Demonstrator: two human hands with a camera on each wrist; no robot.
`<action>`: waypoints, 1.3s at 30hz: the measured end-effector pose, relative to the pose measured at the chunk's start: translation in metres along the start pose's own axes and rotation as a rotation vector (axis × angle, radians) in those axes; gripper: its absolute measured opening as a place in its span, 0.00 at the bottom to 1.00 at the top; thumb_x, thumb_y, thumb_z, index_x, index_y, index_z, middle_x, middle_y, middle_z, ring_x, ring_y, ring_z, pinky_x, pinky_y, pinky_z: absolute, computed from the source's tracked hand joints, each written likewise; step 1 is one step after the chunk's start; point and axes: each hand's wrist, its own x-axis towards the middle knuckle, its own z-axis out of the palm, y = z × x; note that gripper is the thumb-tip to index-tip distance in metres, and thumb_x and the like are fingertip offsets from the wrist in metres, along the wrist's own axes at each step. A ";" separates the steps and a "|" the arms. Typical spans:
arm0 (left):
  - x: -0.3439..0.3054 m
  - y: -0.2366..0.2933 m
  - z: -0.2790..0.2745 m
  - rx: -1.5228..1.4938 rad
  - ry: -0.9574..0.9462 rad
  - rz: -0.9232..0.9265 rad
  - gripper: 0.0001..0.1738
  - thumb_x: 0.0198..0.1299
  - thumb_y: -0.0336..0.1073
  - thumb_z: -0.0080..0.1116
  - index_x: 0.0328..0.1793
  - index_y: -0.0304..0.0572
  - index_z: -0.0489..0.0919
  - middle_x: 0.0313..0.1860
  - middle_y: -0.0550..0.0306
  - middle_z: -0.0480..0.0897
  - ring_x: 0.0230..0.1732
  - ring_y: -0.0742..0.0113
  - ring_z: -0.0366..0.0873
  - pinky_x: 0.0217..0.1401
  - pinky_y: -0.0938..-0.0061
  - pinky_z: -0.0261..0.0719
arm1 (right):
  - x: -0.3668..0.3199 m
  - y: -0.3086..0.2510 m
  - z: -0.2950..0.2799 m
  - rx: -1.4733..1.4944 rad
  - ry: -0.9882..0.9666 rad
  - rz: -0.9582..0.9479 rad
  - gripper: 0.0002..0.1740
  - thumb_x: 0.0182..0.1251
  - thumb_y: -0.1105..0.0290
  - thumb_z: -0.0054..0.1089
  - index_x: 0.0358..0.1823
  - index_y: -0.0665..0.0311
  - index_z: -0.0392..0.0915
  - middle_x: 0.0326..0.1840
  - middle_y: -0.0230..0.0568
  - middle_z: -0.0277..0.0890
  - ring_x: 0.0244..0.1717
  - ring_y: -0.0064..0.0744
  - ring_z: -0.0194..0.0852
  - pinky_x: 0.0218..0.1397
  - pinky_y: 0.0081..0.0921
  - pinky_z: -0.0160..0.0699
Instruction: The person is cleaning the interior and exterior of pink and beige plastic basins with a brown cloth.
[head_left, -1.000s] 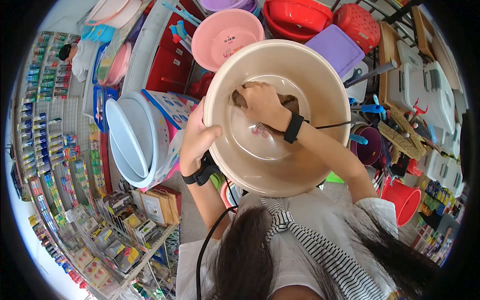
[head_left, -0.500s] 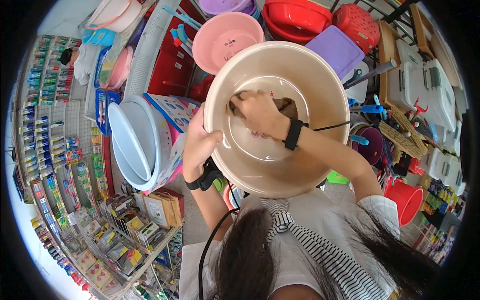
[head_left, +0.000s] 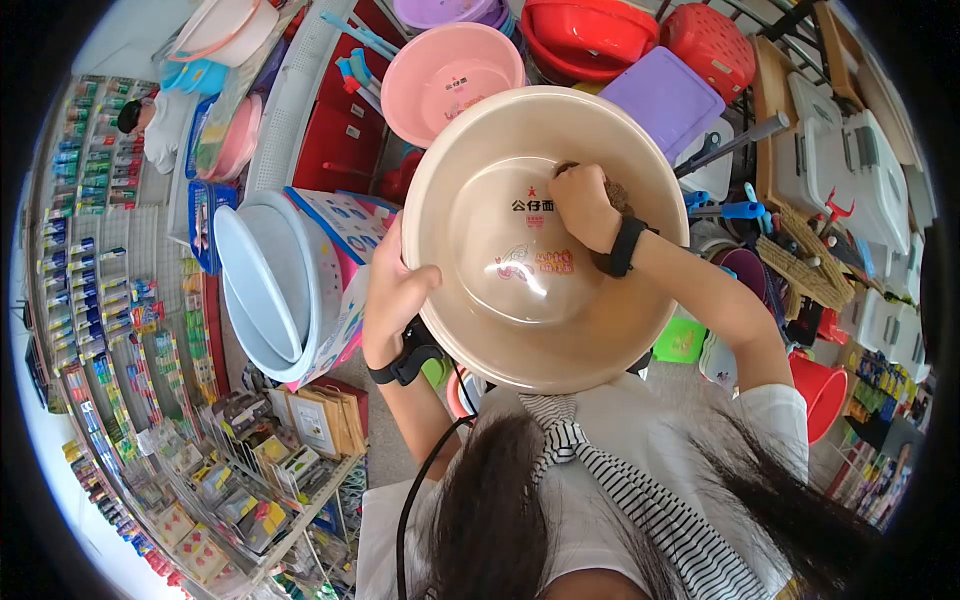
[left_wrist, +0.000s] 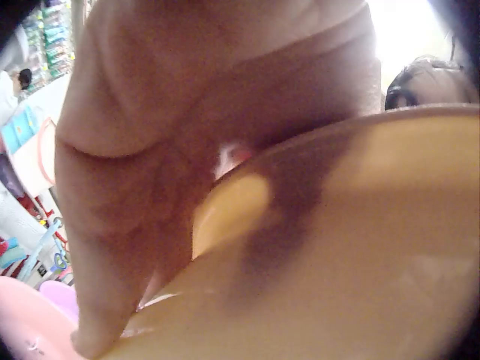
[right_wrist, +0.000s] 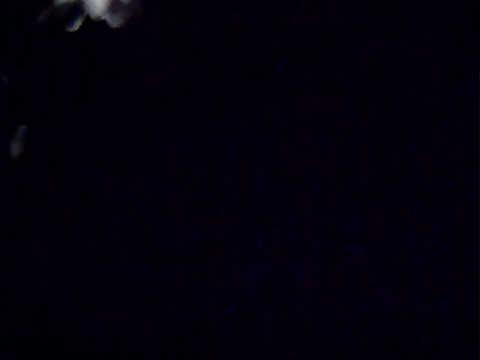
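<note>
A large beige basin is held close to the person's chest, its inside facing up and printed with characters and a red logo. My left hand grips the basin's left rim, thumb lying inside the edge. In the left wrist view that hand arches over the rim of the basin. Inside, at the right wall, my right hand holds a bunched brown cloth against the surface. Its fingertips are hidden under the hand. The right wrist view is almost entirely dark.
Beyond the rim stand a pink basin, red basins and a purple lid. Pale blue tubs are at the left, near packed shelves. Brushes and a red bucket sit at the right.
My right hand has moved with the cloth from the basin's left side to its right wall, uncovering the printed bottom. The left hand keeps its hold on the rim.
</note>
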 end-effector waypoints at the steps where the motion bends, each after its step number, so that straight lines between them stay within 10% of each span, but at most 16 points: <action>1: 0.001 0.000 0.000 0.019 -0.004 0.013 0.47 0.32 0.17 0.47 0.71 0.31 0.66 0.57 0.56 0.78 0.56 0.69 0.75 0.61 0.78 0.70 | -0.004 0.000 -0.008 -0.078 -0.104 -0.042 0.15 0.52 0.66 0.66 0.42 0.60 0.82 0.34 0.32 0.82 0.40 0.33 0.84 0.33 0.35 0.80; 8: 0.005 -0.007 -0.002 0.009 -0.021 0.001 0.47 0.33 0.17 0.46 0.72 0.31 0.66 0.58 0.56 0.77 0.56 0.70 0.74 0.60 0.78 0.70 | -0.003 0.003 0.034 -0.019 -0.133 -0.109 0.14 0.50 0.63 0.68 0.39 0.60 0.85 0.37 0.39 0.83 0.42 0.37 0.84 0.37 0.36 0.83; 19: 0.012 0.001 0.005 -0.013 -0.023 0.022 0.38 0.36 0.19 0.49 0.63 0.31 0.71 0.51 0.57 0.79 0.53 0.73 0.72 0.61 0.79 0.67 | -0.009 -0.003 0.006 0.391 -0.968 -0.570 0.24 0.42 0.65 0.66 0.46 0.61 0.84 0.42 0.45 0.85 0.41 0.44 0.83 0.45 0.35 0.79; 29: 0.009 0.006 0.004 0.054 0.007 0.000 0.36 0.36 0.18 0.48 0.61 0.30 0.71 0.50 0.57 0.79 0.51 0.71 0.74 0.60 0.78 0.70 | -0.036 -0.043 -0.013 1.056 -0.686 -1.010 0.16 0.44 0.68 0.65 0.33 0.72 0.81 0.26 0.49 0.81 0.29 0.41 0.79 0.35 0.37 0.75; 39: 0.009 0.009 0.002 0.081 0.050 0.017 0.35 0.35 0.19 0.48 0.59 0.31 0.72 0.46 0.58 0.79 0.49 0.72 0.74 0.56 0.78 0.71 | -0.034 -0.062 -0.033 1.337 -0.281 -0.784 0.14 0.46 0.67 0.67 0.33 0.67 0.82 0.27 0.50 0.80 0.31 0.48 0.80 0.37 0.38 0.76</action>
